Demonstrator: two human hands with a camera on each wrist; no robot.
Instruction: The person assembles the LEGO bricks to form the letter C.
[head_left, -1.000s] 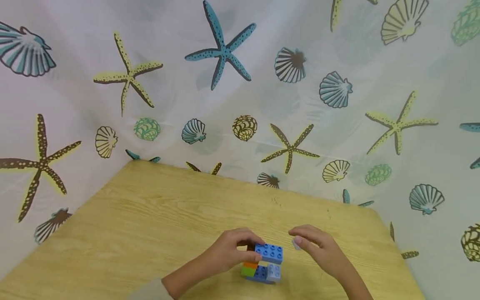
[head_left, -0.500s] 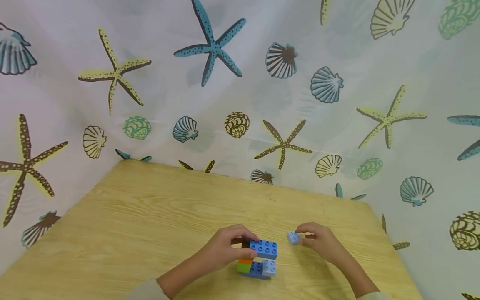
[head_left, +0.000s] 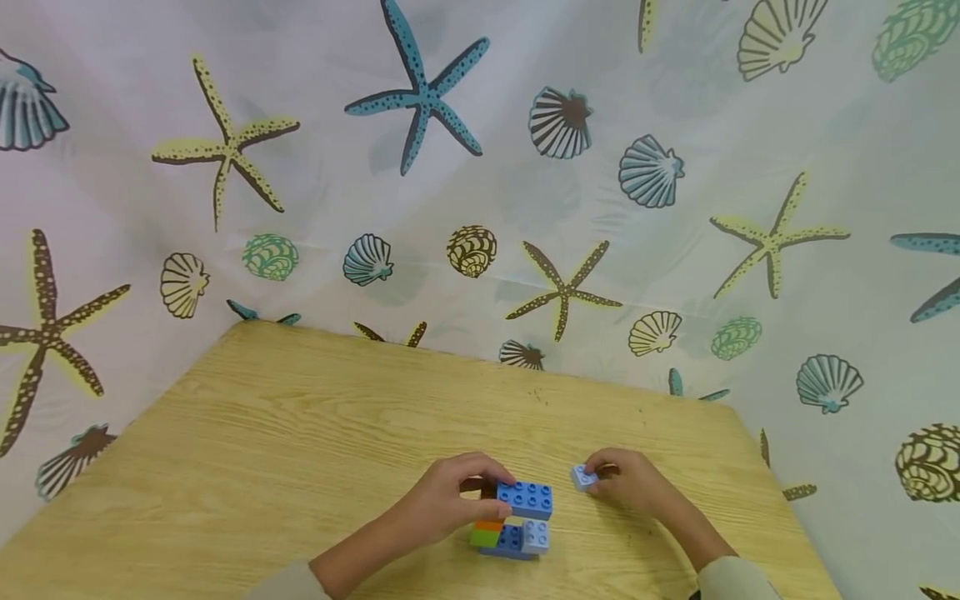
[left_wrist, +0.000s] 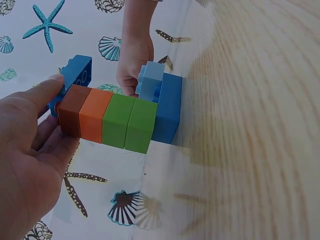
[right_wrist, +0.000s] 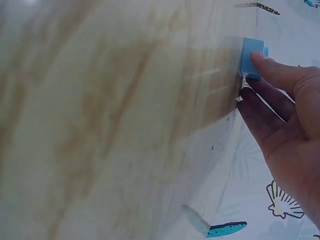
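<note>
A toy brick structure stands on the wooden table, with a blue base brick. Green, orange and brown bricks form a column on one end; a small light blue brick sits on the other. A long blue brick tops the column, its free end overhanging. My left hand grips the top blue brick's column end, near the brown brick. Right of the structure, my right hand pinches a second light blue brick, studs up, at the table; its underside contact is hidden.
The wood-grain table extends to the left and behind the structure. A white cloth printed with starfish and shells hangs along the back and sides.
The small light blue brick in my right hand has turned studs up and come down toward the table, and the right fingers have shifted on it. My left hand keeps its hold.
</note>
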